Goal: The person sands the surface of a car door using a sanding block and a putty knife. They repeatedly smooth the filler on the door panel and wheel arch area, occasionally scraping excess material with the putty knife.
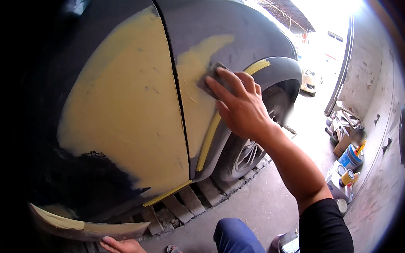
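Note:
My right hand (241, 95) grips a small dark spreader (217, 69), pressed against the yellow putty (196, 69) on the grey car's rear panel, just ahead of the wheel arch (276, 69). A larger putty patch (118, 92) covers the panel left of the vertical gap. Strips of yellow tape (206, 145) run along the arch trim and the lower edge. At the lower left my left hand (120, 245) holds a long, thin board (86, 227) with putty on it. The wheel (247, 156) sits partly behind my right arm.
My bent knee (236, 236) is low in the middle, beside a can (289, 242). Cans, a blue bucket (350, 158) and cardboard pile along the scuffed right wall (379, 84). Slats (177, 208) lie in the floor beneath the car. Another car (309, 82) stands outside.

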